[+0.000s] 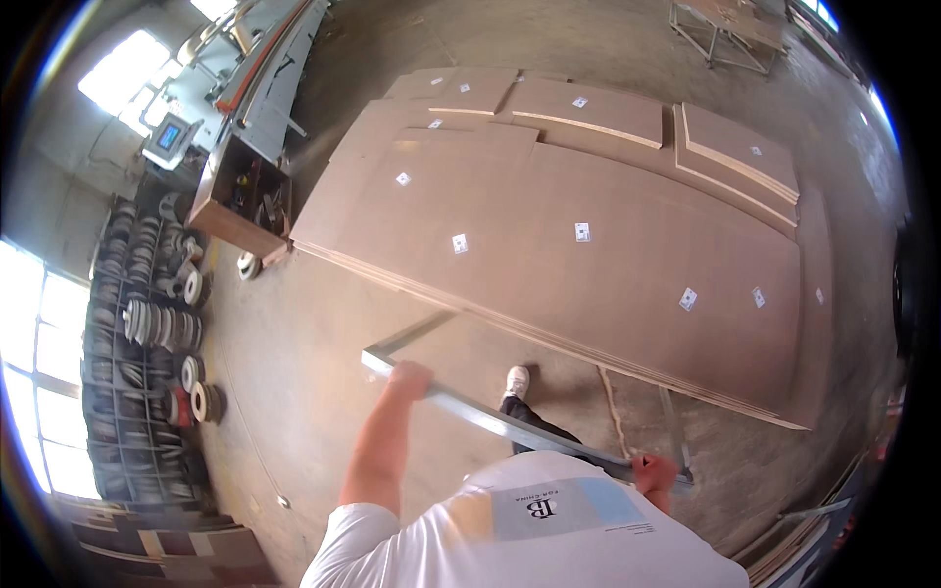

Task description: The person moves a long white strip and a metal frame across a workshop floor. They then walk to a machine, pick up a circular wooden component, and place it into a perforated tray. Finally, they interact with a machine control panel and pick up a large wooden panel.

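Observation:
A long grey metal bar (510, 423) runs across in front of my body, slanting down to the right. From its two ends, side bars reach forward toward a low stack of brown boards (627, 265); whether they join something beneath the boards is hidden. Near the bar's left end, my left hand (410, 378) is closed around it. My right hand (655, 473) grips the same bar close to its right end. Small white labels (582, 232) lie on several boards, which overlap in flat layers of differing sizes.
At the left, a black rack (127, 353) holds many edging rolls, with more rolls on the floor beside it. A wooden box (240, 201) stands by a long machine (270, 98) with a screen. A table (730, 22) is at the far right; panels (814, 539) lean at the lower right.

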A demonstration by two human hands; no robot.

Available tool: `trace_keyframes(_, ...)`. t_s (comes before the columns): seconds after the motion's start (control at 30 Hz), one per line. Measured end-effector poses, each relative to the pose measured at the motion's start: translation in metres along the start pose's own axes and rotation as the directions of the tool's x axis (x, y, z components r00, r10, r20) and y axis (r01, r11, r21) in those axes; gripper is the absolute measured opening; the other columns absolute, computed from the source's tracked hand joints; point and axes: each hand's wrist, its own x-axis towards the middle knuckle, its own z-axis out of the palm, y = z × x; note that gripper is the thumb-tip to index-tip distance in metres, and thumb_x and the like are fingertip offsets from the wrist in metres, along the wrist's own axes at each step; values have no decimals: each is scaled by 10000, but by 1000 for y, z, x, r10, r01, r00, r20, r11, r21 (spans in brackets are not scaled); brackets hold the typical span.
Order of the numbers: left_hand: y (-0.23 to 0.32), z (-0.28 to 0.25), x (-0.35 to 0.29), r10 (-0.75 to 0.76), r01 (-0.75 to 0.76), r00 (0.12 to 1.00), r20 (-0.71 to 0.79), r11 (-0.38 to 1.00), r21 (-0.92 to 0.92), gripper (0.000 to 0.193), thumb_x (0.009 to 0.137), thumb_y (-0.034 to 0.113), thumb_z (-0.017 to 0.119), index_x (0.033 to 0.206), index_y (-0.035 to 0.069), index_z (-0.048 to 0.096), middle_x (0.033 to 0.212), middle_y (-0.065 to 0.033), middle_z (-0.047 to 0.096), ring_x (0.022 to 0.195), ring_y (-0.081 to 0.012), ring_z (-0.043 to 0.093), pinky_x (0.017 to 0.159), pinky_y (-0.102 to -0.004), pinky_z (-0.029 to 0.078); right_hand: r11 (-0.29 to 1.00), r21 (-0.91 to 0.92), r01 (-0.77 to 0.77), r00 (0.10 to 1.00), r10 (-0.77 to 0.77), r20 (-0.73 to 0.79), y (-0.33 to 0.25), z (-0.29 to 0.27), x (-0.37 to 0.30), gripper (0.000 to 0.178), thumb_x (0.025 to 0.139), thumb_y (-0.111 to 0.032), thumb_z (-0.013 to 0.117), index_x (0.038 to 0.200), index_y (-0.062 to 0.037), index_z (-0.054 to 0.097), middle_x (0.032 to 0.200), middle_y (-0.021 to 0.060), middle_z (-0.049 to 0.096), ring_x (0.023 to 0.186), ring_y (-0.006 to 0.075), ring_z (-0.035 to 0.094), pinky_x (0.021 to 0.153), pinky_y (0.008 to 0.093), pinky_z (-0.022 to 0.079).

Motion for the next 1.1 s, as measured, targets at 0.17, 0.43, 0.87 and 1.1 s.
trace_keyframes(0.17,34,26,-43,21,-20,1000,19,999,-35,200,760,196,746,959,217,751,1006,-50,763,1048,-288,709,926,-443,540,999,-21,35,999,-36,-12,45,-1,-24,258,731,-369,660,639,-135,722,674,149,668,618,406,641,533,496,463)
trace_keyframes(0.43,69,78,-121,60,-64,997,-49,994,-91,234,729,201,736,960,233,748,973,-35,764,1023,-279,717,902,-450,528,997,-29,75,987,-78,-138,65,-25,-83,250,710,-360,666,654,-124,728,638,149,647,598,392,628,555,485,482)
trace_keyframes(0.87,106,150,-282,69,-76,996,-51,985,-156,231,715,178,723,944,211,735,975,-35,746,1010,-277,702,883,-448,514,981,-151,119,991,-126,-39,118,-33,-220,278,718,-385,679,595,-138,647,662,149,642,634,398,626,560,500,459)
trace_keyframes(1.1,135,214,-338,-8,-23,992,-129,971,-240,213,701,138,724,908,188,716,956,-47,721,1014,-280,684,889,-434,497,978,-106,177,979,-186,-85,140,-20,-276,287,733,-366,687,614,-112,625,670,169,631,629,409,612,555,514,447)
